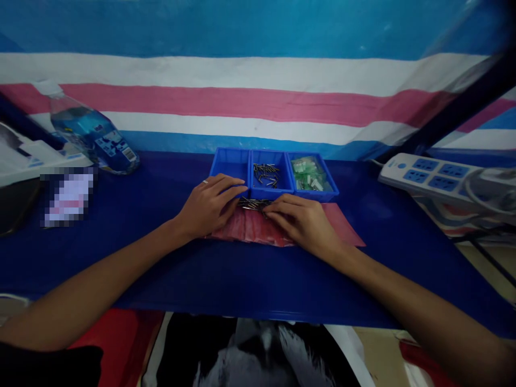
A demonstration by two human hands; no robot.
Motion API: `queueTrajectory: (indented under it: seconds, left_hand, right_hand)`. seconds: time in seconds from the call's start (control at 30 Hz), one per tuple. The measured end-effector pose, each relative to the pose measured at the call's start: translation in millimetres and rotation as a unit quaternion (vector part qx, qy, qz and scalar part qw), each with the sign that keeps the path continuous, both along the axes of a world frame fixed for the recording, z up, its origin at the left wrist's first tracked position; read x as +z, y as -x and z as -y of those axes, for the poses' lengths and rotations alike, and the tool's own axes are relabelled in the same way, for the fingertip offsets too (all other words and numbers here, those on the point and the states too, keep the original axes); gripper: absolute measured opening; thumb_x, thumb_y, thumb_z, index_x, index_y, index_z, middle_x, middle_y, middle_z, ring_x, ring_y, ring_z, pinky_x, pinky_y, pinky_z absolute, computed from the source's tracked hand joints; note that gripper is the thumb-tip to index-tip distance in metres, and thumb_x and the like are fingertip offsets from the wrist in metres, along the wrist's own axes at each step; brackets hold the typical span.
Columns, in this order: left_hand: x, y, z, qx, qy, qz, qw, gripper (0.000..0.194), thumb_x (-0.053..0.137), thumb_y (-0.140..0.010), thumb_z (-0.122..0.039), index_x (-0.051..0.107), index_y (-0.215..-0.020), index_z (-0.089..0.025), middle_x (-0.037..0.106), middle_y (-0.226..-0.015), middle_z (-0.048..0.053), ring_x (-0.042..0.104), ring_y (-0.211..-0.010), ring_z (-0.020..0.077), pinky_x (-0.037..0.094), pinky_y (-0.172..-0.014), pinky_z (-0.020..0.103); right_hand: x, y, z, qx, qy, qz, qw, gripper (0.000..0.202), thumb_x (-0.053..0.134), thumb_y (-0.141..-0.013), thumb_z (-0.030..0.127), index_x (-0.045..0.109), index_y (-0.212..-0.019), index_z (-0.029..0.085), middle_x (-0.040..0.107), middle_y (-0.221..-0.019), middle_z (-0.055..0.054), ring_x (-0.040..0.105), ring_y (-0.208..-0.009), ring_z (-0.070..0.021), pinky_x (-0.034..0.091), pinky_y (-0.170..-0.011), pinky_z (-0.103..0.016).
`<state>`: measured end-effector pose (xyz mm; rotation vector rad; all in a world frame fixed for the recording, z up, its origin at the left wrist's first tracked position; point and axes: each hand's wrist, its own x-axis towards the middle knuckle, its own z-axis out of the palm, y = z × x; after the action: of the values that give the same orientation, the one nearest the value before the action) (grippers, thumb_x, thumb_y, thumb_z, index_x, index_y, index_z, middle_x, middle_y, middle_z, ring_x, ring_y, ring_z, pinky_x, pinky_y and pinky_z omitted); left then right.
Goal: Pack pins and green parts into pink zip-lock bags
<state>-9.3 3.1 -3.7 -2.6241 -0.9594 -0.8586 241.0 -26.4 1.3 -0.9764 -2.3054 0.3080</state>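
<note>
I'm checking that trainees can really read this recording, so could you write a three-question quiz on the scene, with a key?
1. Multiple choice: of the three blue trays, which holds the green packets?
A) left
B) middle
C) right

2. True or false: the ring is worn on the right hand.

3. Fill in the blank: as the camera sees it, the bottle is to the ____ of the trays.

Key: 1. C. 2. False; it is on the left hand. 3. left.

A small workbench: 3 parts bins [272, 194], a power strip [429, 174], striped sheeting [250, 102] behind.
</note>
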Motion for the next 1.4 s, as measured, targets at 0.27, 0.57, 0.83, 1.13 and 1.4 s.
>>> queueTrajectory:
  seconds: [0.27,0.57,0.83,1.13,1.4]
  left_hand:
    - [-2.0,1,0,0.001,0.004,-0.003,1.0,0.029,0.051,-0.096,-0.018,0.059,-0.123,-0.02,0.065,-0.124,0.006,0.061,-0.112,0.0198,0.051,-0.096,0.039]
    - [-0.7,1,0,0.002,-0.011,-0.006,1.0,0.029,0.052,-0.096,-0.019,0.06,-0.123,-0.019,0.066,-0.123,0.006,0.062,-0.108,0.0206,0.051,-0.094,0.039]
    - [-1.2,0,0,0.001,-0.013,0.0,1.0,0.029,0.052,-0.096,-0.02,0.06,-0.124,-0.019,0.067,-0.121,0.007,0.063,-0.107,0.0208,0.052,-0.094,0.039]
    - [-2.0,1,0,0.003,-0.009,-0.005,1.0,0.031,0.053,-0.095,-0.019,0.059,-0.125,-0.021,0.067,-0.122,0.007,0.064,-0.107,0.021,0.053,-0.094,0.042]
    - [-2.9,2,-1,0.005,-0.004,-0.009,1.0,0.031,0.052,-0.096,-0.021,0.059,-0.126,-0.022,0.067,-0.123,0.007,0.064,-0.107,0.0209,0.053,-0.094,0.04]
  right_hand:
    - [7.4,-5,-1,-0.121,0.107,-0.124,0.979,0.019,0.068,-0.088,0.038,0.077,-0.089,0.02,0.078,-0.082,-0.004,0.071,-0.071,-0.0192,0.053,-0.066,-0.031]
    - [9.2,-6,-1,-0.134,0.153,-0.19,0.961,0.025,0.072,-0.084,0.042,0.075,-0.078,0.018,0.073,-0.067,-0.002,0.063,-0.058,-0.0142,0.045,-0.056,-0.027]
    - [7.0,-4,2,-0.108,0.057,-0.158,0.98,0.018,0.059,-0.092,0.021,0.073,-0.103,0.021,0.075,-0.102,-0.004,0.067,-0.082,-0.0165,0.054,-0.072,-0.031]
    - [-8.8,-1,1,0.007,0.002,0.131,0.991,0.028,0.047,-0.1,0.018,0.07,-0.115,0.015,0.068,-0.109,-0.01,0.063,-0.099,-0.02,0.054,-0.086,-0.036]
    - [1.6,-1,5,-0.033,0.005,0.03,0.999,0.02,0.053,-0.097,0.022,0.072,-0.095,0.017,0.065,-0.103,-0.01,0.063,-0.087,-0.017,0.052,-0.076,-0.031]
